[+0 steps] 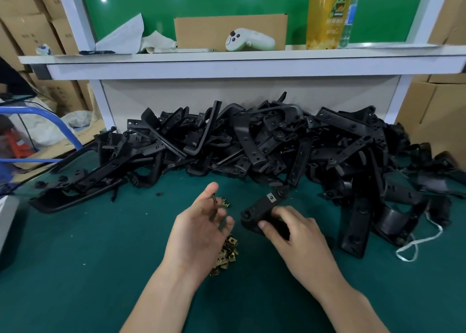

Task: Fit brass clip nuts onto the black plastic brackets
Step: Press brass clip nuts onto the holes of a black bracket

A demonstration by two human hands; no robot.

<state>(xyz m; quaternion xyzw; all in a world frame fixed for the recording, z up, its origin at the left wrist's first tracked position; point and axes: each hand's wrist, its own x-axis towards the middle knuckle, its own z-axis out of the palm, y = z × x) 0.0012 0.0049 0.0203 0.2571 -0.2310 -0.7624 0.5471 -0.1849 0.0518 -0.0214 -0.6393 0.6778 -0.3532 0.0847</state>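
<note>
My right hand [295, 237] grips a black plastic bracket [262, 206] just above the green table mat; a metal clip shows near its far end. My left hand [199, 229] hovers palm-up beside it, with a brass clip nut [214, 198] held at the fingertips. A small heap of brass clip nuts [228, 253] lies on the mat under and behind the left hand, and a few more clip nuts [225, 202] lie just past its fingers. A big pile of black brackets [252, 141] fills the back of the table.
The green mat [88, 244] lies bare at front left. A white shelf [227, 57] above the pile carries a cardboard box, a white controller [248, 41] and a yellow drink bottle [327, 12]. A white string [418, 242] lies at the right. Cardboard boxes stand on both sides.
</note>
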